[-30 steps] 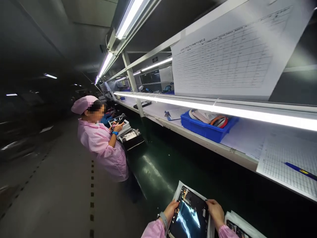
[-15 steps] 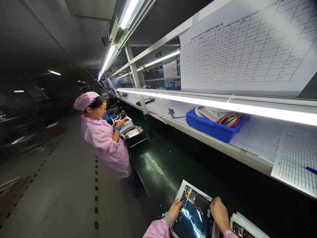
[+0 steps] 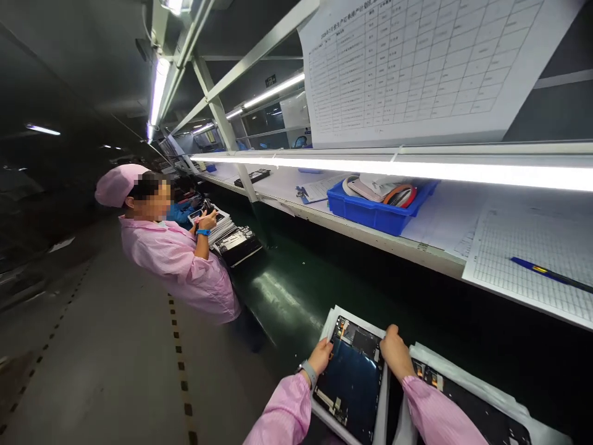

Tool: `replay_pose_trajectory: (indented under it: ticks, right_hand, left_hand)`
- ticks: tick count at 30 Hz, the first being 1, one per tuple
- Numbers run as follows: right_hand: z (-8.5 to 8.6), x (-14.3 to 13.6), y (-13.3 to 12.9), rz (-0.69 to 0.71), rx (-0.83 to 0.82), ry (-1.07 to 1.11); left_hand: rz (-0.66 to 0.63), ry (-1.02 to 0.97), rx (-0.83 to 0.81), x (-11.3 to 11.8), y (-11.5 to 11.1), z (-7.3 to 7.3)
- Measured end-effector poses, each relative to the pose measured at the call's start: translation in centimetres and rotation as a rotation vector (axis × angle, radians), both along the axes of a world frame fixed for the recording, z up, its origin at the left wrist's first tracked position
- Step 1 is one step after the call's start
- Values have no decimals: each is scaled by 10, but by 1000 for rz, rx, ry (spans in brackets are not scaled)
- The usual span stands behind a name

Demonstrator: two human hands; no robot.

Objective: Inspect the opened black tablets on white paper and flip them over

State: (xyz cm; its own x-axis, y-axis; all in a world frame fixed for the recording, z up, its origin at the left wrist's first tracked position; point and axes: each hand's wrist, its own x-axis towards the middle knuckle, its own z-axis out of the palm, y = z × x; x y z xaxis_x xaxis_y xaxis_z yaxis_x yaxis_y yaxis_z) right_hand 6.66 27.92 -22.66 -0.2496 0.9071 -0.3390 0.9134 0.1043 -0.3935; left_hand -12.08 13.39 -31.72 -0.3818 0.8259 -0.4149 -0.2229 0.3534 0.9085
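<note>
An open tablet housing, dark with its inner parts and strips of circuitry showing, lies tilted on white foam-like sheeting over the bench. My left hand, below a grey wristband, grips its left edge with the thumb on top. At the upper right edge, my right hand is closed on the same tablet housing, its fingertips partly hidden. A second opened tablet housing rests on a white-wrapped stack just right of my right forearm, which covers part of it.
A person in pink stands at the bench on the left, beside a stack of tablet parts. Above the green bench mat runs a shelf with a blue bin, a gridded sheet and a blue pen.
My view has turned right and down, so the shelf and co-worker appear further left. The tablet housing sits higher in view, both hands still on it, and more of the right stack shows.
</note>
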Motion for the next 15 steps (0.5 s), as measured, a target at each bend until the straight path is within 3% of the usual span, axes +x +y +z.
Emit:
replay_pose_trajectory:
  ticks: [8,12,15]
  right_hand:
    - [9,0,-12,-9,49,52]
    - [23,-2,-26,19,116,202]
    - [36,20,-46,80,176,380]
  left_hand:
    - [-17,418,14,2,-10,28]
    - [10,502,12,0,-20,45]
    - [17,543,-2,5,-27,56]
